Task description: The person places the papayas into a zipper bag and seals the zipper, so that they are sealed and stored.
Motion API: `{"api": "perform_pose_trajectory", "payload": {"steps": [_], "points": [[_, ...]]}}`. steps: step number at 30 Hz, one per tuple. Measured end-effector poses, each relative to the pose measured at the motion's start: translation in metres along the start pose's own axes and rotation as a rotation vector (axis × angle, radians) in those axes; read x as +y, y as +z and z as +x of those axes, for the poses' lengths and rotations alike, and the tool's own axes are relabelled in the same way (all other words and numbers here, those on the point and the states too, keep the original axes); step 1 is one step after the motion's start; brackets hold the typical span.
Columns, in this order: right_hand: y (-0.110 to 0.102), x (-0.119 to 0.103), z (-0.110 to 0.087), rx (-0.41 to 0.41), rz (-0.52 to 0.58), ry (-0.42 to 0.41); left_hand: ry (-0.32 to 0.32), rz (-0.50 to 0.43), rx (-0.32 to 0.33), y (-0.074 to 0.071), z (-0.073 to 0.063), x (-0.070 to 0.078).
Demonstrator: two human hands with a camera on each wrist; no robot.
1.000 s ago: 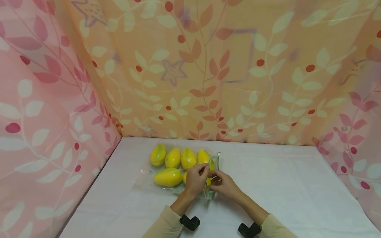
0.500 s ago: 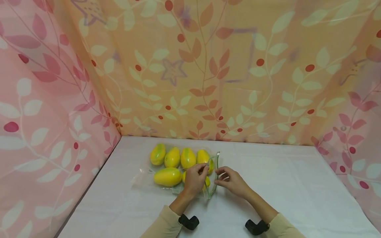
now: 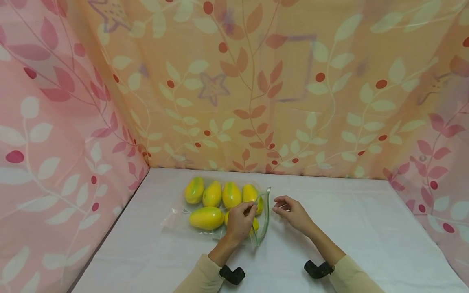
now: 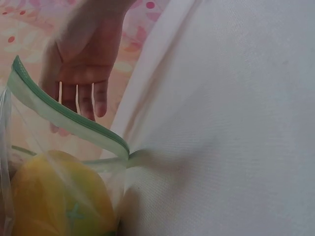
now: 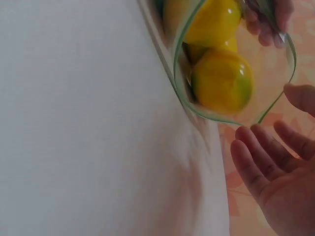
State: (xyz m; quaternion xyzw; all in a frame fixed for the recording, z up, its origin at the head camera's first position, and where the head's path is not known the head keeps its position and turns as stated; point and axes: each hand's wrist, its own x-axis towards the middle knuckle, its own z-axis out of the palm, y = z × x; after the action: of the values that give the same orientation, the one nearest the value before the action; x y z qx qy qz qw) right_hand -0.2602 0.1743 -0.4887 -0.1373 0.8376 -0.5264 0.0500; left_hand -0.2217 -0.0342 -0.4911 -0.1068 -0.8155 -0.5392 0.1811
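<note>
A clear zip bag with a green zip strip lies on its side, its mouth to the right and gaping. Inside are several shiny yellow mangoes, some hidden behind my left hand. That hand pinches the upper edge of the bag's mouth between thumb and fingers. Just right of the mouth hangs my right hand, apart from the bag, fingers loosely bent and holding nothing. In the right wrist view its relaxed fingers are near the green rim, and a mango shows through the opening.
The bag rests on a white-covered table. A patterned cloth rises behind the table, and a pink patterned one stands at the left. Black wrist cameras sit on both forearms.
My right hand has let go of the bag's rim and drawn away to the right. The bag's mouth now stands wider. My left hand keeps its pinch in place.
</note>
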Motion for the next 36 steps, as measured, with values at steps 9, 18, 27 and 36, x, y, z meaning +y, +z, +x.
{"api": "perform_pose_trajectory", "payload": {"steps": [9,18,27,36], "points": [[-0.002,-0.001,0.020,0.103,0.114,0.066,0.018,-0.016,0.005,0.000,-0.001,0.001],[0.002,-0.002,0.038,0.152,0.115,0.236,0.023,-0.007,0.006,-0.001,-0.003,0.001],[0.014,0.001,0.050,0.085,0.123,0.324,0.024,0.030,-0.002,-0.001,-0.005,0.000],[0.024,-0.005,0.058,0.164,0.125,0.369,0.050,0.037,-0.005,-0.002,-0.006,0.002]]}}
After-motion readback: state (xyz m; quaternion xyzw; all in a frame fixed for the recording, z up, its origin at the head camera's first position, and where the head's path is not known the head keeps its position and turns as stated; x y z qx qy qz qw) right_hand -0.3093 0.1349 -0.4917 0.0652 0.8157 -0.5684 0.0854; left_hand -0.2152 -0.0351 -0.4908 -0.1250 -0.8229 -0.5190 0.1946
